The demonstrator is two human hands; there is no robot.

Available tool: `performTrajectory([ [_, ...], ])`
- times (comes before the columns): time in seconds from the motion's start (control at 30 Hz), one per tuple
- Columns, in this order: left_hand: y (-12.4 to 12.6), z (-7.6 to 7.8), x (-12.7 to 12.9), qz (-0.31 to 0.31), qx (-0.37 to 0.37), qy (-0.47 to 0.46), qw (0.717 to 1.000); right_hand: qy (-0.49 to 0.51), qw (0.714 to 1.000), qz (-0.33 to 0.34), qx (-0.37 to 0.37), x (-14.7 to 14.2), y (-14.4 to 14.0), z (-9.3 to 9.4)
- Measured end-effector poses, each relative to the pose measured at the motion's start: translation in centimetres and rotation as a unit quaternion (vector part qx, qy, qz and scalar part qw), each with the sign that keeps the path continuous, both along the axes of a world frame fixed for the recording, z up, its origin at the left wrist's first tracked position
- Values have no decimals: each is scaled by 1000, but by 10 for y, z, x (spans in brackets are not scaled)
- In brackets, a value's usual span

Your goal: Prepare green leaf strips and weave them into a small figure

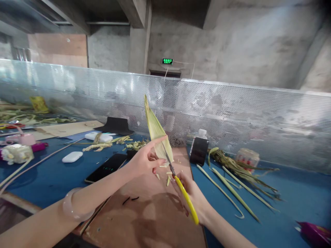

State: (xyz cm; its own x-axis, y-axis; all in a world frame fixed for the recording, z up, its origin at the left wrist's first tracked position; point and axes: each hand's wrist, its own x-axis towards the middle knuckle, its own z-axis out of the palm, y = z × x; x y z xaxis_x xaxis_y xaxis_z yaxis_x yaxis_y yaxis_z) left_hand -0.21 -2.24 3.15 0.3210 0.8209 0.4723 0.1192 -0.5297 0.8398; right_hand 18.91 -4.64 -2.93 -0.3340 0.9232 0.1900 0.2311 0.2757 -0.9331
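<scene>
A pale green corn husk (156, 125) stands upright with its pointed tip up, its lower part pinched in my left hand (144, 156). Yellow-handled scissors (184, 193) are in my right hand (192, 194), their blades at the lower edge of the husk. How far the blades are parted is hard to make out. Small cut scraps (168, 180) lie below on the brown board (150, 217). Two short black pieces (130, 199) rest on the same board, nearer to me. A pale bangle (77, 205) circles my left wrist.
On the left are a black phone (106, 168), a white earphone case (72, 157) and husk scraps (99, 146). Right of the board stand a dark bottle (199, 150), loose husk strips (232, 191), a dried bundle (232, 163) and a clear tub (247, 158). A perforated metal screen (232, 113) runs behind.
</scene>
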Motion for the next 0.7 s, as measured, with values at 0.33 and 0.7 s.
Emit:
performTrajectory([
  [0.33,-1,0,-1,-25,-21,-1,999,22,1000,7,-18,-3,0,0],
  [0.7,4,-2,1,-32,-2,-55,998,-8,1000,-5,-10,0,3,-3],
])
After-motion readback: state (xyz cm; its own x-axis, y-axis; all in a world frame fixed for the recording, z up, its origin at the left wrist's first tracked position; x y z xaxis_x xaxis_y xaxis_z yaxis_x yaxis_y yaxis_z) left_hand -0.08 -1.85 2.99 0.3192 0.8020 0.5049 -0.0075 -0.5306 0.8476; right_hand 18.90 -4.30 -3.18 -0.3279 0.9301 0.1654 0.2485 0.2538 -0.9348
